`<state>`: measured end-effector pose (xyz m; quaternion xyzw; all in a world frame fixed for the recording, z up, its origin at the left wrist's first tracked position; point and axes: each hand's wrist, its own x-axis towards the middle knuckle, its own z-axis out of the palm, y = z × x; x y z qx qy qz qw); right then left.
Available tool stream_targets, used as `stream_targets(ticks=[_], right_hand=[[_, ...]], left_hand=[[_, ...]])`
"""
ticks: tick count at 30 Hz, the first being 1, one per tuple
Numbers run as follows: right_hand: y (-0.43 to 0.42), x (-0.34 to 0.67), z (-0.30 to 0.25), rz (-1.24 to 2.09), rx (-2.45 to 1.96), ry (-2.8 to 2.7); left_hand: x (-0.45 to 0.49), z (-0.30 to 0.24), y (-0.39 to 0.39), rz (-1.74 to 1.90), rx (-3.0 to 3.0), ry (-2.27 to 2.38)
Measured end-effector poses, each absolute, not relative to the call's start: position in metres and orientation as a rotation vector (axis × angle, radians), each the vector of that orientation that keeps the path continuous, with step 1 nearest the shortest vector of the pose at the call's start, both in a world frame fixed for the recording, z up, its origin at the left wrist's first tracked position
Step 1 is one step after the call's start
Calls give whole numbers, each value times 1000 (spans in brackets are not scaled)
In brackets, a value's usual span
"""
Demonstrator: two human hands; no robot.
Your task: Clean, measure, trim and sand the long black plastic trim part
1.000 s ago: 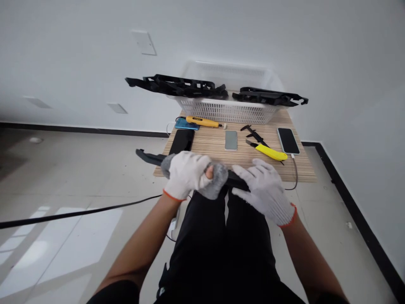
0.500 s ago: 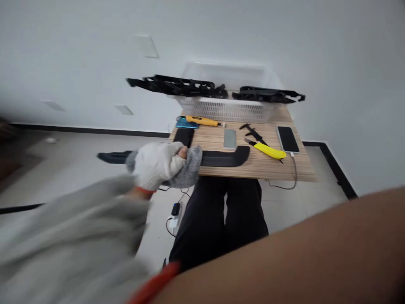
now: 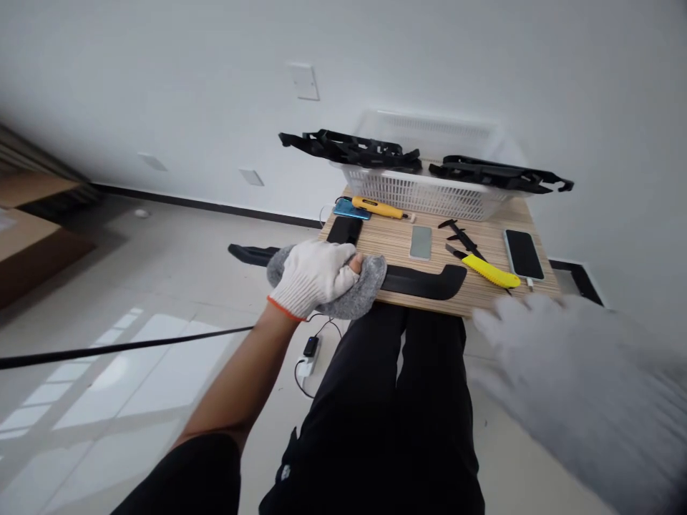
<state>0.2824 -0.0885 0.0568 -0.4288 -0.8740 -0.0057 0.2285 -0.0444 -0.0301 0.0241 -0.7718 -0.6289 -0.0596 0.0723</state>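
Head: blk strip (image 3: 424,281) under L fingers (image 3: 342,280)

Basket (image 3: 413,194), calipers (image 3: 462,237), phone (image 3: 524,254) on table (image 3: 387,247)

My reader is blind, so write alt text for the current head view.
Gloved left hand grips gray cloth over a long black part at a table; the open right hand is blurred. Behind, black parts rest on a white basket.

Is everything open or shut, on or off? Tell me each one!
Left hand, closed on the gray cloth.
Gray cloth, bunched against the black strip.
Black strip, both ends poking out.
Right hand, open, blurry.
Right phone, screen dark, cable in.
White basket, open-topped.
Black adapter, blue light on.
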Motion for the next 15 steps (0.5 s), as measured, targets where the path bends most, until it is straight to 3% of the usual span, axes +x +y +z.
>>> stream_targets(ticks=[4, 8, 12, 15], right_hand=[[-64, 290, 58, -160, -1353, -2489], [-60, 297, 5, 30, -1214, -2232], [-77, 277, -39, 655, -963, -1712], [-85, 251, -41, 998, -796, -1268]], left_hand=[[-38, 21, -36, -308, -2400, -1779], [-29, 15, -41, -462, -2437, -1594], [-19, 15, -46, -634, -2420, -1443], [-12, 19, -50, -741, -2380, -1425]])
